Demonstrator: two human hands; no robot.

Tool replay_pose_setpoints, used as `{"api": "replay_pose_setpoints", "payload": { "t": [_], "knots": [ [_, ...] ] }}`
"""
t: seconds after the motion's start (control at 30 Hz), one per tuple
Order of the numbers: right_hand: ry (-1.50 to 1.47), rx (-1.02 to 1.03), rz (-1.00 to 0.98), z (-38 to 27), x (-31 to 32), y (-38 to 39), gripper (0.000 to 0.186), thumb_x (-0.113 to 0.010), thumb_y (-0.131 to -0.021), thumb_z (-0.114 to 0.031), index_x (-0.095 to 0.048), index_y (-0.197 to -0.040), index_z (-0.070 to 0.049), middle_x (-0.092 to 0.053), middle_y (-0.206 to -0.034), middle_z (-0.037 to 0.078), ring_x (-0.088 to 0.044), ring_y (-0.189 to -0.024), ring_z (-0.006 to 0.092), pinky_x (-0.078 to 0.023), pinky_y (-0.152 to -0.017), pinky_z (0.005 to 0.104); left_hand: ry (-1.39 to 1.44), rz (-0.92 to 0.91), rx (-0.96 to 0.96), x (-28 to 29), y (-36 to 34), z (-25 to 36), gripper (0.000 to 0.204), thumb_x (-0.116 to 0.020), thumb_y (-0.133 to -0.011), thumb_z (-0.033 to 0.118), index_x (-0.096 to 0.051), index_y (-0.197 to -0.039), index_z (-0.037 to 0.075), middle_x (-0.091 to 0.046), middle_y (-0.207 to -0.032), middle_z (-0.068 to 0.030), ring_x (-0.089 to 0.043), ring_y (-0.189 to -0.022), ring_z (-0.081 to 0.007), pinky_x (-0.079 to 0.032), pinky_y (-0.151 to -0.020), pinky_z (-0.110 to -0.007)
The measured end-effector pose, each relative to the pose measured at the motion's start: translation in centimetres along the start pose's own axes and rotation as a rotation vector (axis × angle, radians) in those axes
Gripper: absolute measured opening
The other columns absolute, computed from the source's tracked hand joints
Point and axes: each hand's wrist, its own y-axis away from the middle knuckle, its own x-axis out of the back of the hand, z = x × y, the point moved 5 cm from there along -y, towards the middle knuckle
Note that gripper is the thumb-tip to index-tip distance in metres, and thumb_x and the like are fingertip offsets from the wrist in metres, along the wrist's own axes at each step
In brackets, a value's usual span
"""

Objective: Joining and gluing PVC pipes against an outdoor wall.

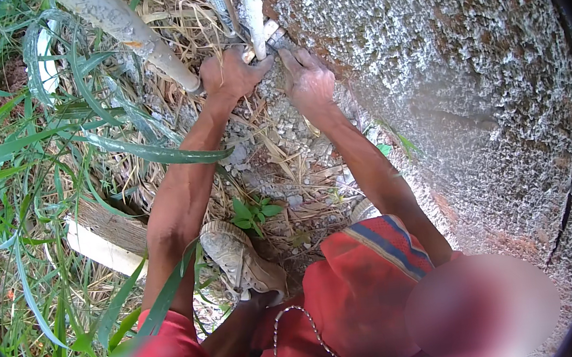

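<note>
At the foot of several poles, both my hands are close together, low against a rough wall. My left hand [226,77] closes around the near end of a short pale pipe [270,28] with a greyish end, its thumb stretched to the right. An upright white pole [252,9] crosses in front of this pipe, its lower end by my left thumb. My right hand [311,85] is dusty with grey, its fingers bent and pressed on the pipe's greyish end. Some fingertips of both hands are hidden.
A thick pale pole [136,37] slants down beside my left wrist. The whitish rough wall [444,76] rises on the right. Long green grass blades [156,149] hang over my left forearm. Grey rubble [247,151] and straw lie below my hands; my dusty shoe [238,254] stands nearer.
</note>
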Motion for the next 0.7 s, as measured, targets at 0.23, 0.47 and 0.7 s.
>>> {"api": "replay_pose_setpoints", "payload": {
  "t": [0.23, 0.47, 0.7],
  "knots": [
    [0.039, 0.015, -0.019, -1.0, -0.2, -0.6, 0.04, -0.056, -0.067, -0.004, -0.054, -0.106, -0.009, -0.057, -0.094, 0.011, -0.06, -0.075, 0.0245, -0.051, -0.055, 0.0342, -0.024, -0.033, 0.009, -0.5, -0.3, -0.5, 0.064, -0.051, -0.063, 0.068, -0.064, -0.083, 0.008, -0.063, -0.07, -0.0144, -0.063, -0.069, -0.0287, -0.048, -0.065, -0.039],
    [0.011, 0.048, -0.058, 0.2, 0.5, -0.4, 0.036, -0.055, -0.069, -0.002, -0.054, -0.104, -0.004, -0.056, -0.101, 0.014, -0.061, -0.073, 0.0269, -0.052, -0.052, 0.0338, 0.068, -0.225, 0.077, -0.8, -0.5, 0.2, 0.064, -0.053, -0.065, 0.064, -0.064, -0.085, 0.003, -0.063, -0.071, -0.0168, -0.062, -0.068, -0.0309, -0.049, -0.064, -0.04],
    [-0.032, 0.019, -0.157, -0.7, 0.9, -0.9, 0.03, -0.051, -0.071, 0.0, -0.054, -0.102, -0.003, -0.055, -0.101, 0.018, -0.062, -0.07, 0.0269, -0.052, -0.049, 0.0336, -0.042, -0.099, 0.043, -1.4, -0.7, -0.8, 0.062, -0.049, -0.064, 0.071, -0.061, -0.075, 0.011, -0.053, -0.042, 0.0017, -0.06, -0.053, -0.0165, -0.048, -0.059, -0.031]
  ]
}}
